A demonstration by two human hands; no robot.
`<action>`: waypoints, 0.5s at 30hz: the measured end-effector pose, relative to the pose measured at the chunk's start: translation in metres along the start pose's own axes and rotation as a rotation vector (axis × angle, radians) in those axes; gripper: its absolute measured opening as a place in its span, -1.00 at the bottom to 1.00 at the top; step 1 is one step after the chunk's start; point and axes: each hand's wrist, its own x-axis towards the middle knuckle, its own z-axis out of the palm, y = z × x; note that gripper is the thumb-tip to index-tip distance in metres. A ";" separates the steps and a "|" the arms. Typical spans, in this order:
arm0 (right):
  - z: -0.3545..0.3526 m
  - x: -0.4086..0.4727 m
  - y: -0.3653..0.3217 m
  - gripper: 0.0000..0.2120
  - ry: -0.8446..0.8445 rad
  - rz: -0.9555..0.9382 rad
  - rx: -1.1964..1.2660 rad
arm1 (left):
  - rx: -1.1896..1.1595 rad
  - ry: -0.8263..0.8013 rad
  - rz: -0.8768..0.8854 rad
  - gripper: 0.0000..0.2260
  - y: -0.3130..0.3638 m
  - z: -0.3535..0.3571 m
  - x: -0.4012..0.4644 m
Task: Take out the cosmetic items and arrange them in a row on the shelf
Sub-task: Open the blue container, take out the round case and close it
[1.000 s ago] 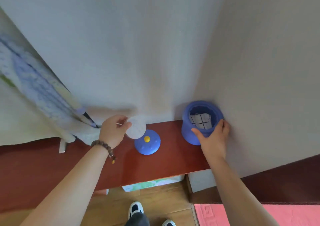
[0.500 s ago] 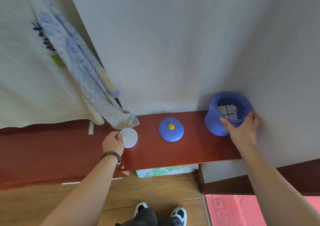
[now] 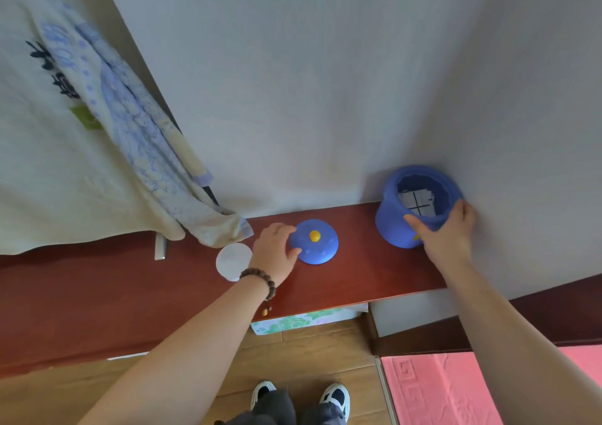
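While the blue jar (image 3: 399, 229) stands open at the far right end of the shelf (image 3: 358, 281), tucked into the wall corner, its contents remain inside: a pale flat item (image 3: 417, 201) marked with a dark cross, lying tilted within the mouth. What it is cannot be told.

Right hand (image 3: 446, 232): wrapped round the near side of the jar's rim, thumb on the left of the rim, fingers curled on the right. It holds the jar steady and is the nearer hand to the contents, which lie just beyond and above its thumb.

Left hand (image 3: 277, 252): well apart from the jar, to its left. Fingers loosely spread and touching the left edge of the blue lid (image 3: 321, 245), which lies on the shelf, yellow knob up. It grips nothing that can be seen.

White disc (image 3: 233, 260): flat on the shelf, just left of the left wrist, one item set out.

Judgement: the jar lies to the right of the free left hand, past the lid; reaching in means crossing over the lid.

Hanging cloth (image 3: 140, 151): above and left of the left hand.
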 end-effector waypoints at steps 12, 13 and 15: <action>0.005 0.002 0.009 0.02 0.012 -0.015 0.065 | -0.102 0.122 0.035 -0.89 0.035 0.042 0.035; 0.004 0.003 0.009 0.03 0.014 -0.015 0.075 | -0.156 0.158 0.075 -0.88 0.049 0.037 0.036; 0.002 0.006 0.010 0.04 0.009 -0.007 0.099 | -0.301 0.246 0.174 -0.87 0.089 0.019 0.040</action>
